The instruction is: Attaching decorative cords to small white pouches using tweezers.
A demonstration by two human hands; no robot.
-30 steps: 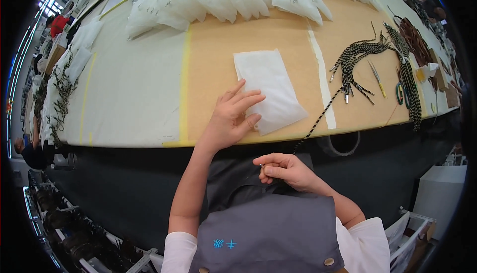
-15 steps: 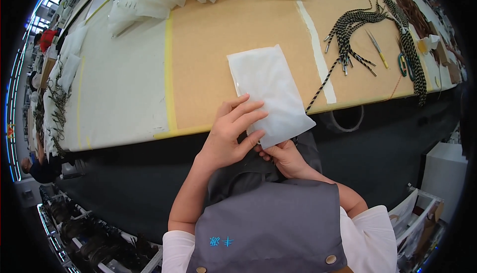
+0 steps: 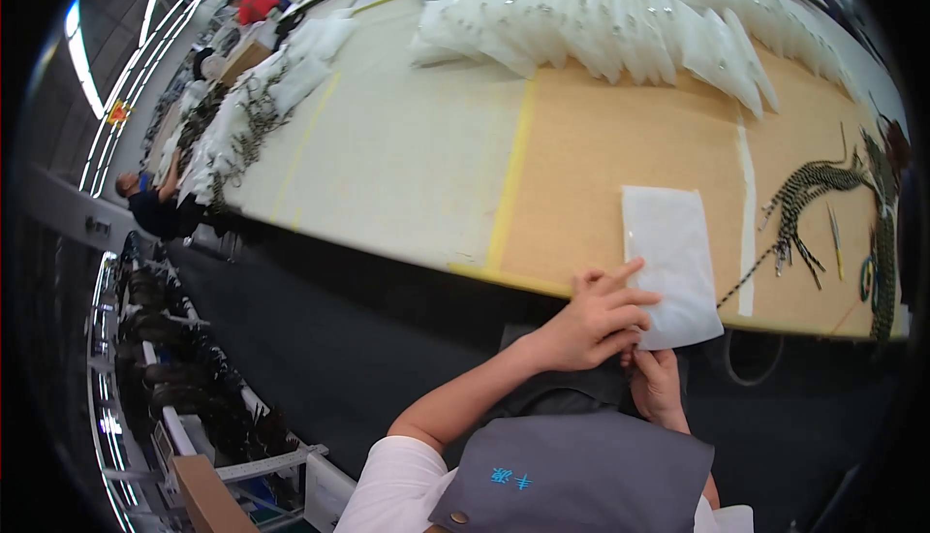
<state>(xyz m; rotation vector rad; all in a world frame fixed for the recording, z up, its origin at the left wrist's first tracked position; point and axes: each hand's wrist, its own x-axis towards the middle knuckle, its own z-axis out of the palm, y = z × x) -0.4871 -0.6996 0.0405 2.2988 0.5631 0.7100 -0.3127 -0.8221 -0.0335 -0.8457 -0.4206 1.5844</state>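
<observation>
At the near edge of the counter point(image 3: 601, 165), two bare hands meet at a flat white pouch point(image 3: 673, 242)

Head view: the pouch lies right of the counter's middle, its near end reaching past the counter's front edge. It looks light, thin and limp, probably frosted film or fine cloth, so it should crease easily and may slide on the counter's tan covering. Its near corners or left long side seem the best places to take hold, with a flat pinch.

The left hand point(image 3: 596, 325), by the counter's front edge, is loosely spread, fingertips over the pouch's left side. The right hand point(image 3: 659, 388), just in front of the counter, has bent fingers at the pouch's near end; whether they grip the pouch or something else, I cannot tell.

On the counter's right part lies a bundle of black-and-beige braided cords point(image 3: 802, 208). One loose cord point(image 3: 751, 279) runs to the pouch's right side and disappears there, its end hidden. The pouch's contents, if any, do not show. Near the counter's right end, scissors point(image 3: 865, 281) are dim and partly covered. Along the counter's far side, a row of white pouches point(image 3: 581, 24) overlaps too tightly to count.
</observation>
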